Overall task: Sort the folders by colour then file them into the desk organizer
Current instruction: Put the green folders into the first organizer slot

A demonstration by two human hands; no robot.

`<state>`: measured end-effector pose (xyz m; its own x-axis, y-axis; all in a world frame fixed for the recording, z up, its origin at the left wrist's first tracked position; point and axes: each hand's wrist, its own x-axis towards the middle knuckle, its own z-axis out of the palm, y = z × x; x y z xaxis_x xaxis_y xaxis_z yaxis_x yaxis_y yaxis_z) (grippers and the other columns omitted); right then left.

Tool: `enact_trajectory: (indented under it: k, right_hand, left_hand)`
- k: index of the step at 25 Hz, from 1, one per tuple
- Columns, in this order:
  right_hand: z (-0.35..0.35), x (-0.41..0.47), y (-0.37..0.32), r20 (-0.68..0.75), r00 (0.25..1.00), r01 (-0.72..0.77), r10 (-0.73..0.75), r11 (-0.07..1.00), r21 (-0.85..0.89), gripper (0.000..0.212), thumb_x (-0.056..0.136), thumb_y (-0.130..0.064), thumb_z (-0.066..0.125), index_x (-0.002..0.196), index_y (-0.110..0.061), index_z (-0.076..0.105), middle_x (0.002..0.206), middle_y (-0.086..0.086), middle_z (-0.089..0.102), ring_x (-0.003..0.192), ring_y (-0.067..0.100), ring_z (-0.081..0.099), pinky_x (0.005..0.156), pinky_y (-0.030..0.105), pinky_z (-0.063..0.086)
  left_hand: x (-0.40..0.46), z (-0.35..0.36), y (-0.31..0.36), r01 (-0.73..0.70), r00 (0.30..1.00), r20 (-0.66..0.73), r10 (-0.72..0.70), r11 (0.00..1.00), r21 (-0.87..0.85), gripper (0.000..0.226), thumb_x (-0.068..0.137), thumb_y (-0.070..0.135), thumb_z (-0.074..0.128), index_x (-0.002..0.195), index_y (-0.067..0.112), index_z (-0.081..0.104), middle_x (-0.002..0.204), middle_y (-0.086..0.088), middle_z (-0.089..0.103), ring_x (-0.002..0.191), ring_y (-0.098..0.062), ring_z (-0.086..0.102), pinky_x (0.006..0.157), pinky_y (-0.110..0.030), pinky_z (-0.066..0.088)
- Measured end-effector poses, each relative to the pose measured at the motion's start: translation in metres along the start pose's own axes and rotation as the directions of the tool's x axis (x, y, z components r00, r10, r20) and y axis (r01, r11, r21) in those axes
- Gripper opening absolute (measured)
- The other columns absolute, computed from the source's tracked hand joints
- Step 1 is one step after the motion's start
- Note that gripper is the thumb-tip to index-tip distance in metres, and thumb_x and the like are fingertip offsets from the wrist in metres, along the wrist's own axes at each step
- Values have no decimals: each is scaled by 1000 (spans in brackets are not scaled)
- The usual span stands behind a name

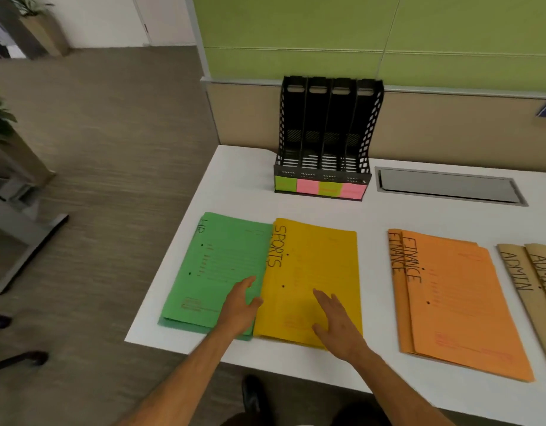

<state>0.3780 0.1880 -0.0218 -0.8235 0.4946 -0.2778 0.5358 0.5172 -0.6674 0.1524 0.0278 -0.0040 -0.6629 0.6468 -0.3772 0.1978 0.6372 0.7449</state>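
Nearest, the left hand [239, 309] lies flat with fingers spread across the seam between the green paper folders [210, 272] and the yellow paper folders marked SPORTS [314, 265]. The right hand [336, 321] rests open and spread on the yellow pile. Rightward on the white tabletop [373, 216] lie orange FINANCE folders [456, 302] and tan ADMIN folders [536, 287]. Beyond stands the black mesh four-slot desk organizer [324, 133], slots empty.

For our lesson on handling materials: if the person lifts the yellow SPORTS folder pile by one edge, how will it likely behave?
The yellow folder pile looks like thin card lying flat, so it would probably sag if lifted by one edge. It seems to hold more than one folder, so layers may slide apart on the smooth white desk. It is probably light; both hands could steady it.
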Motion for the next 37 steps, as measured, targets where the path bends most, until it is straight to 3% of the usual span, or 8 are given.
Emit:
enact_trajectory:
  k: [4,9,16,20,27,29,33,37]
  right_hand:
    - [35,15,-27,204,975,148,-88,942,-301,73,99,-35,50,157,-35,5,167,0,-5,154,30,-10,126,43,-3]
    - [57,13,-27,289,936,-44,199,884,-465,74,100,-40,49,157,-41,1,165,-6,-22,151,39,-20,119,65,10]
    - [53,10,-17,215,944,-103,252,840,-532,71,101,-38,47,157,-40,3,167,-9,-16,153,37,-13,117,67,19]
    - [53,18,-20,204,941,-139,269,860,-492,64,100,-39,49,156,-39,17,168,-11,-4,154,36,-4,118,62,27]
    - [46,26,-25,199,949,-130,243,880,-458,57,98,-41,49,152,-36,32,166,-7,12,153,32,12,124,45,14]
    - [46,26,-25,202,946,-136,252,878,-458,56,98,-42,49,152,-36,33,166,-7,14,152,32,13,123,45,15]
    - [45,26,-30,190,950,-146,250,888,-437,53,100,-38,48,151,-34,35,165,-6,16,152,32,16,123,44,16]
    - [45,27,-33,150,958,-160,243,892,-422,48,99,-34,49,147,-31,44,162,-4,25,146,31,27,122,42,24]
  left_hand:
    - [12,-51,-39,20,999,-28,-19,999,44,60,97,21,66,151,24,40,154,-1,42,141,-19,40,119,-37,32]
    - [15,-83,-83,104,993,36,-116,964,244,71,98,19,62,158,16,24,166,-8,21,152,-25,22,125,-39,18]
    - [21,-94,-83,65,996,-79,-46,963,262,67,95,15,65,155,15,34,161,-12,31,147,-29,29,123,-46,25]
    - [25,-107,-88,201,976,-140,-165,928,314,78,91,20,70,155,15,26,154,-15,33,142,-35,36,117,-53,34]
    - [25,-118,-101,298,950,-191,-247,900,317,89,86,10,72,155,17,17,133,-16,45,121,-34,48,98,-52,48]
    - [28,-119,-103,322,941,-192,-280,915,244,85,86,5,70,155,16,22,131,-17,50,118,-35,53,95,-49,52]
    - [31,-129,-104,296,935,-203,-291,955,-7,34,94,5,53,127,14,55,114,-9,69,89,-22,66,64,-30,55]
    - [34,-139,-101,222,934,-251,-256,963,-153,26,99,6,45,121,18,53,108,-3,68,86,-19,68,68,-37,59]
